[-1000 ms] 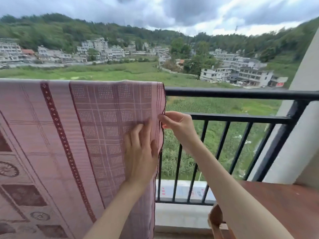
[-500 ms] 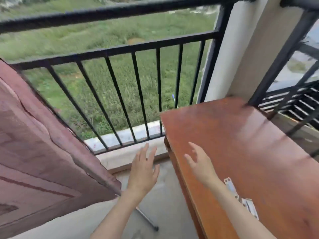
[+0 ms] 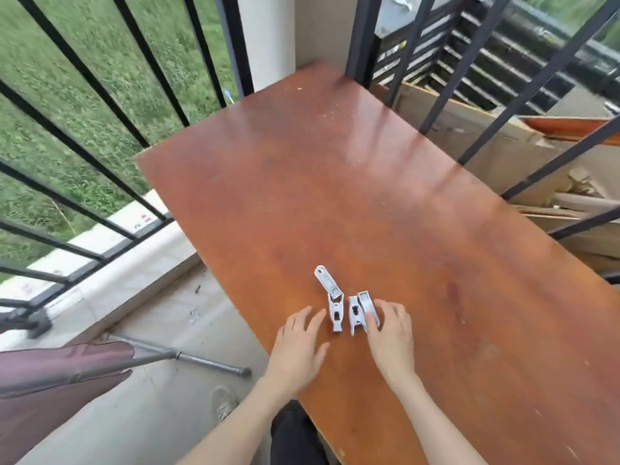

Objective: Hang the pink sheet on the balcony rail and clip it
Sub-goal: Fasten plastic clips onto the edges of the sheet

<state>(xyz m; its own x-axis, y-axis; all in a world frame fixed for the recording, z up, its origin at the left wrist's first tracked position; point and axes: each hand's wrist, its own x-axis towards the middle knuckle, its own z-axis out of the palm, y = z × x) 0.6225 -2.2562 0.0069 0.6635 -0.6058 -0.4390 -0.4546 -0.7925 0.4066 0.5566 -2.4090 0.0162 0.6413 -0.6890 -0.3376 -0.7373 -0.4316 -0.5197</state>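
Both hands reach over the near edge of a brown wooden table [image 3: 352, 203]. The left hand [image 3: 300, 347] lies flat with fingers spread, holding nothing. The right hand [image 3: 391, 333] touches the white clips [image 3: 349, 308] with bent fingertips; I cannot tell if it grips one. The pink sheet [image 3: 50, 384] hangs at the lower left. A metal pole [image 3: 188, 357] lies on the concrete floor [image 3: 151, 407]. Farther off stand the black balcony rail [image 3: 100, 135] and grass [image 3: 40, 105].

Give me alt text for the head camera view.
Two hands, left hand and right hand, reach for white clothes clips on a reddish-brown table beside a black balcony railing. The pink sheet shows at lower left.
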